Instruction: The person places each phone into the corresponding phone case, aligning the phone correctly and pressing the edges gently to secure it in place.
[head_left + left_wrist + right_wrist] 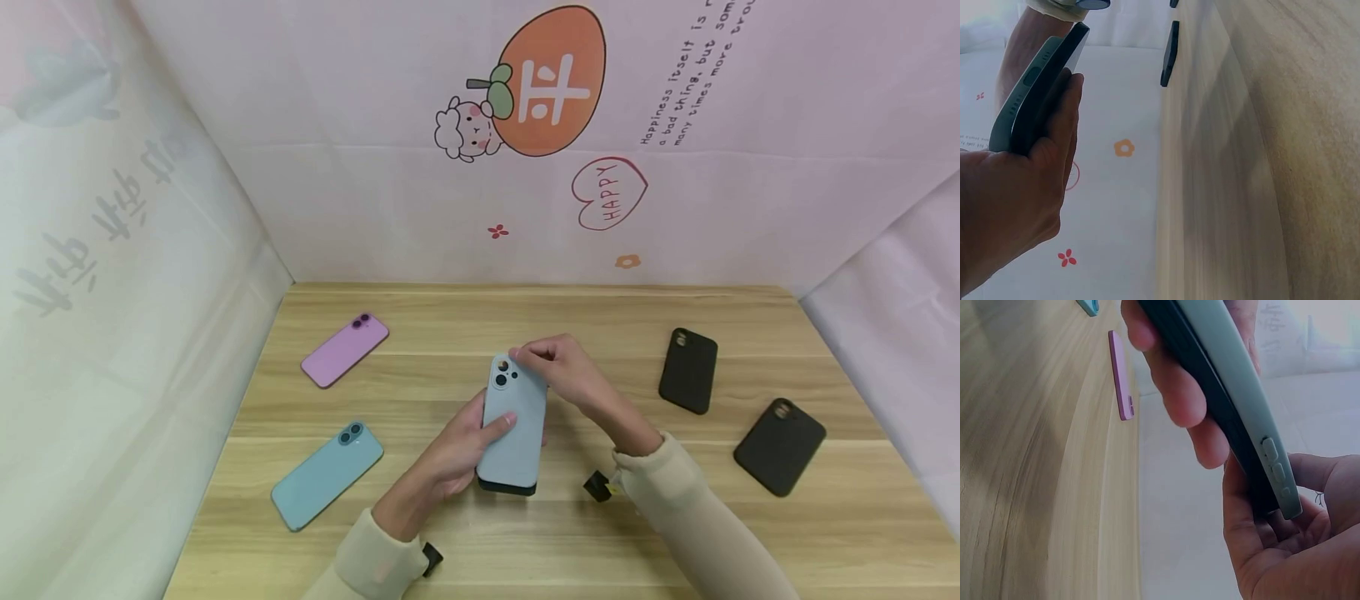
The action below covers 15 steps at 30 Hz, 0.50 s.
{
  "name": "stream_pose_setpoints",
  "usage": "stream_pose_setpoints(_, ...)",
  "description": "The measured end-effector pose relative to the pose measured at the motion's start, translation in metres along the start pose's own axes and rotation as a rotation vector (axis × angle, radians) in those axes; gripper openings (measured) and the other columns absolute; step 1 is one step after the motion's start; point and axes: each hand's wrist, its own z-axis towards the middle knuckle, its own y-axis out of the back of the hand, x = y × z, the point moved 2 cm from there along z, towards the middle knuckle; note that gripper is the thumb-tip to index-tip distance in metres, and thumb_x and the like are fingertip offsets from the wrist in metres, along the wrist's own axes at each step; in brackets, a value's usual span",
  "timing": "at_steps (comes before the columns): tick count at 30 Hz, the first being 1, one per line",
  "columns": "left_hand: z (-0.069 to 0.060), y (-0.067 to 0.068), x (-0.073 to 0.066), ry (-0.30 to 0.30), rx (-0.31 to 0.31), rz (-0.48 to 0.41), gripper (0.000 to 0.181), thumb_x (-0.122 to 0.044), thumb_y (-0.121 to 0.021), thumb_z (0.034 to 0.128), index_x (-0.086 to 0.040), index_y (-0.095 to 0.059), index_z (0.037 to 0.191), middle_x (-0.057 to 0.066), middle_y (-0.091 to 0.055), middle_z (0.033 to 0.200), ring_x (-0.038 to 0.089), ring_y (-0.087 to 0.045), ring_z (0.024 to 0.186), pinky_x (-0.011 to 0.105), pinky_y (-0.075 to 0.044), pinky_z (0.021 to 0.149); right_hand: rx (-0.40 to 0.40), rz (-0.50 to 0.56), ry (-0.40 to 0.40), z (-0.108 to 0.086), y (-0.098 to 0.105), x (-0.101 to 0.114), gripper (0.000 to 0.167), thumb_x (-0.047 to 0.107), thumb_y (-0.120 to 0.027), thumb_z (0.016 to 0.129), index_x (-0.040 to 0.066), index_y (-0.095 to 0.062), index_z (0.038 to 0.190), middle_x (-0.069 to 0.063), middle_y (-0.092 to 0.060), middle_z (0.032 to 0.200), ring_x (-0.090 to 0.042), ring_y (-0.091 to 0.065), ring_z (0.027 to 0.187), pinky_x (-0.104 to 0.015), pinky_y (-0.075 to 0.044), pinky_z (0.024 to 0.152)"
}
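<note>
A light blue phone case lies over a dark phone, whose black edge sticks out past the case's lower end. In the right wrist view the case and the phone are stacked, with a dark gap between them. My left hand grips both from the left, thumb across the case's back and fingers underneath. At the upper right corner my right hand pinches the case between thumb and fingers. The left wrist view shows slots and a port opening on the case's lower end.
On the wooden table, a pink phone and a teal phone lie at left. Two black phone cases lie at right. White cloth rises behind the table and along both sides.
</note>
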Motion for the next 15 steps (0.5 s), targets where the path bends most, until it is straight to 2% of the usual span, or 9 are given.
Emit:
stream_pose_setpoints(7, -0.0001, 0.0003, -0.0006, -0.012, 0.004, -0.001, 0.055, -0.007, -0.045, 0.1128, -0.013, -0.029, 0.164, 0.019, -0.057, 0.149, 0.040, -0.066, 0.126, 0.055, -0.050, 0.112, 0.009, -0.001, 0.011, -0.0024, -0.0025, -0.0011, 0.026, 0.019, -0.064, 0.107, 0.002, -0.083, 0.101, -0.013, -0.078, 0.117, -0.017, -0.068, 0.097, -0.027, -0.056, 0.078)
stream_pose_setpoints(15, -0.0007, 0.0025, -0.0006, -0.002, -0.013, 0.006, 0.056, -0.003, -0.047, 0.1114, -0.010, -0.028, 0.164, 0.019, -0.054, 0.152, 0.040, -0.065, 0.128, 0.058, -0.044, 0.117, 0.018, -0.004, 0.020, -0.0025, -0.0069, -0.0013, 0.024, 0.019, -0.066, 0.106, 0.002, -0.082, 0.108, -0.013, -0.079, 0.112, -0.018, -0.067, 0.090, -0.025, -0.056, 0.071)
